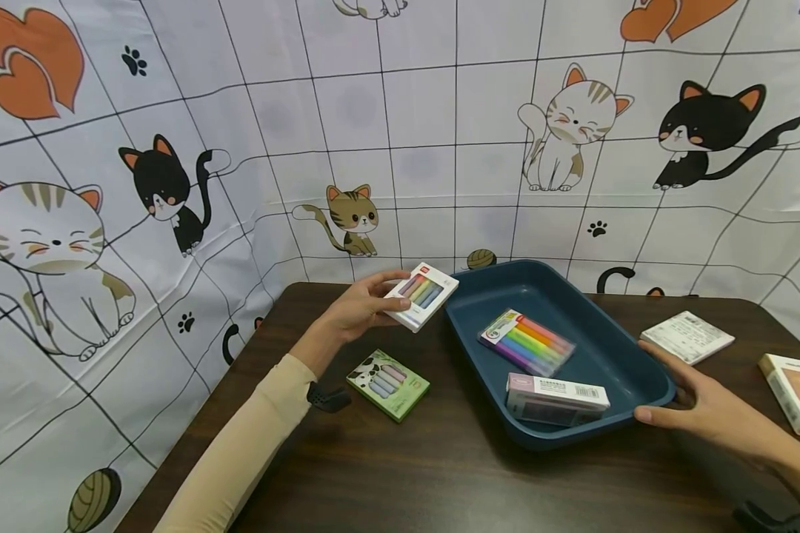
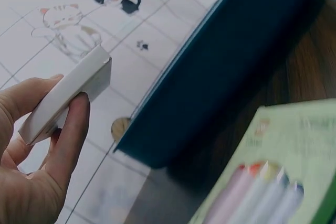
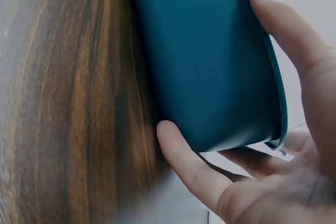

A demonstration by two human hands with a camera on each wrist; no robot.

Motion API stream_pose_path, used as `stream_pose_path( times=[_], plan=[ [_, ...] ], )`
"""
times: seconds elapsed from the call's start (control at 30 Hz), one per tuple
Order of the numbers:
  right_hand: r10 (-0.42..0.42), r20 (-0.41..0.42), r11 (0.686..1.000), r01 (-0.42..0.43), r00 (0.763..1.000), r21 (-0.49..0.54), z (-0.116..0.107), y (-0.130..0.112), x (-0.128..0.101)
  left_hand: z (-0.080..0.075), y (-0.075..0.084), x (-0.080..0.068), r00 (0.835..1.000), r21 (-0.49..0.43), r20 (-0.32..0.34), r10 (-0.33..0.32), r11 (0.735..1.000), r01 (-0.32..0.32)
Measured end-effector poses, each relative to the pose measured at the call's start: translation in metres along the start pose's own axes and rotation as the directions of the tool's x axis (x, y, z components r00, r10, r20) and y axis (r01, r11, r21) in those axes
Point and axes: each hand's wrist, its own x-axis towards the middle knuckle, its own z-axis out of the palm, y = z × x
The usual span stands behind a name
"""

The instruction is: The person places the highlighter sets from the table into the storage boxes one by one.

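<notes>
We pinch a white box (image 1: 423,297) in our left hand (image 1: 358,306), thumb opposite fingers; well apart, our right hand (image 1: 713,406) grips the tray (image 1: 616,355) at its corner, fingers spread.

There were one blue tray (image 1: 533,289) and one worktop (image 1: 507,488). Six packages were in view: one rainbow-coloured pack (image 1: 525,344), one pinkish box (image 1: 553,400), one green box (image 1: 388,386) and three mostly white boxes (image 1: 687,337). Two of the six lay in the tray, four outside it. One wall covering (image 1: 427,111) bore five nearly whole cats (image 1: 356,222), fragments of others, four orange hearts (image 1: 20,85), four paw prints (image 1: 133,61) and two balls of yarn (image 1: 93,500).
</notes>
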Motion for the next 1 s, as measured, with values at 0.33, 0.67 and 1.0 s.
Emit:
stream_pose_path(
  times=[0.33, 0.67, 1.0],
  plan=[
    [0.006, 0.027, 0.996, -0.009, 1.000, 0.094, 0.003, -0.002, -0.001, 0.036, 0.002, 0.002, 0.999, -0.019, 0.013, -0.039, 0.999, 0.039],
    [0.038, 0.012, 0.997, -0.039, 0.999, 0.064, 0.000, -0.003, -0.002, 0.060, 0.004, 0.003, 0.998, 0.006, 0.049, -0.036, 0.999, 0.036],
    [0.041, 0.018, 0.996, -0.043, 0.999, 0.084, 0.000, -0.001, -0.001, 0.081, 0.001, 0.011, 0.998, 0.021, 0.059, -0.018, 1.000, 0.017]
  ],
)
